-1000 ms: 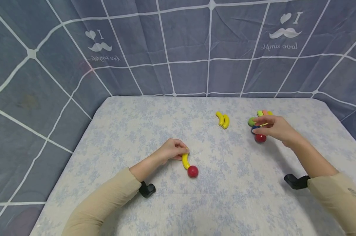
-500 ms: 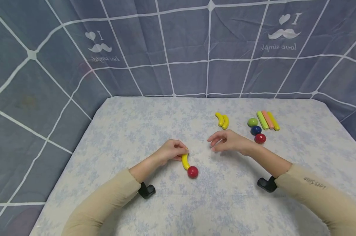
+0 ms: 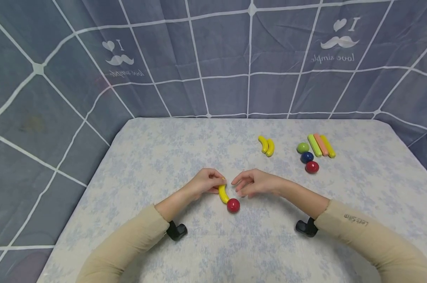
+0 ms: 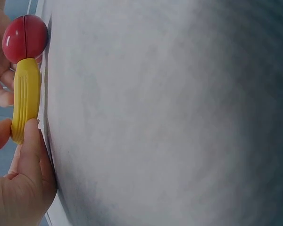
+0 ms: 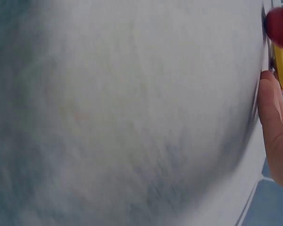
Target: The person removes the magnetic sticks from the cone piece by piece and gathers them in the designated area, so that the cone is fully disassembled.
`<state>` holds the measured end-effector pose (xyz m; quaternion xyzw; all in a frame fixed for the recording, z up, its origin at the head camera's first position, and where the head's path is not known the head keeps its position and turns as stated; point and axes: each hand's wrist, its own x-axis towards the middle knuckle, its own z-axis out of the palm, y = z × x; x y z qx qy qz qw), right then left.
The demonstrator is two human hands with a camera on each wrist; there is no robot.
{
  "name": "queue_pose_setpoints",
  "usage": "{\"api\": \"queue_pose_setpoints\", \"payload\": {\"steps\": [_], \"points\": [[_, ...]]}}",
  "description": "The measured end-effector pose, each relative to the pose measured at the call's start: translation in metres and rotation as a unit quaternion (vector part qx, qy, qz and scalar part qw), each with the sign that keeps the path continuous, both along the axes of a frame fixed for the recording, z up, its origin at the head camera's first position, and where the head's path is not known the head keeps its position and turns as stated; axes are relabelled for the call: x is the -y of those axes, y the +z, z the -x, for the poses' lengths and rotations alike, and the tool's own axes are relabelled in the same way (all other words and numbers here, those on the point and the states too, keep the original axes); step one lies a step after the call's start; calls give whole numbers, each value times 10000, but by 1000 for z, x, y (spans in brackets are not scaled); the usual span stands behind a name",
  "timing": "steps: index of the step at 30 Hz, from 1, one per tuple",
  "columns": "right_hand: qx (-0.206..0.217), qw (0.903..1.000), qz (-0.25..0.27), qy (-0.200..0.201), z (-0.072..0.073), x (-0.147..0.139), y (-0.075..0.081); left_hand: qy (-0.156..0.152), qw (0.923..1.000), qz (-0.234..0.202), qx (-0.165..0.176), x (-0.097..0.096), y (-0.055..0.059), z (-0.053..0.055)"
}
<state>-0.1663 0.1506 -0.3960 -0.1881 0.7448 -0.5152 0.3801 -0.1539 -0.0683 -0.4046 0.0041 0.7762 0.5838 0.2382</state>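
My left hand (image 3: 206, 181) pinches one end of a yellow banana-shaped piece (image 3: 222, 193) between thumb and fingers, left of the table's middle. At its other end sits a glossy red ball (image 3: 233, 205). In the left wrist view, grooves run along the yellow piece (image 4: 26, 92), and a dark seam crosses the red ball (image 4: 33, 37), which meets the piece's tip. My right hand (image 3: 257, 182) hovers just right of both, fingers loosely bent and nothing between them. The right wrist view catches part of the red ball (image 5: 277, 28) beyond that hand (image 5: 277, 127).
Two yellow banana-shaped pieces (image 3: 270, 147) lie together farther back. At the back right are a green ball (image 3: 303, 147), a blue ball (image 3: 307, 157) and another red ball (image 3: 312, 167). Beside them lie light green (image 3: 314, 145), orange (image 3: 321, 144) and yellow (image 3: 328, 146) sticks.
My right hand has come away from the balls at the back right, leftward and nearer, to beside the held yellow piece. The left hand keeps its pinch; the near red ball shifts slightly right.
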Motion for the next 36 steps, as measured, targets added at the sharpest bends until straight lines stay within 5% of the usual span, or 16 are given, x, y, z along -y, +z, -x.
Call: {"api": "queue_pose_setpoints", "payload": {"steps": [7, 15, 18, 25, 36], "points": [[46, 9999, 94, -62, -3, 7, -2, 48, 9998, -184, 37, -1, 7, -1], [287, 9989, 351, -87, -5, 10, -3, 290, 9991, -318, 34, -5, 38, -14], [353, 9985, 419, -96, -6, 11, -3, 378, 9986, -380, 38, -4, 35, -12], [713, 9935, 788, -413, -6, 10, -5, 770, 9954, -570, -95, -3, 10, 0], [726, 9842, 1116, -1165, -6, 6, 0, 1292, 9872, -909, -220, -5, 12, 1]]}}
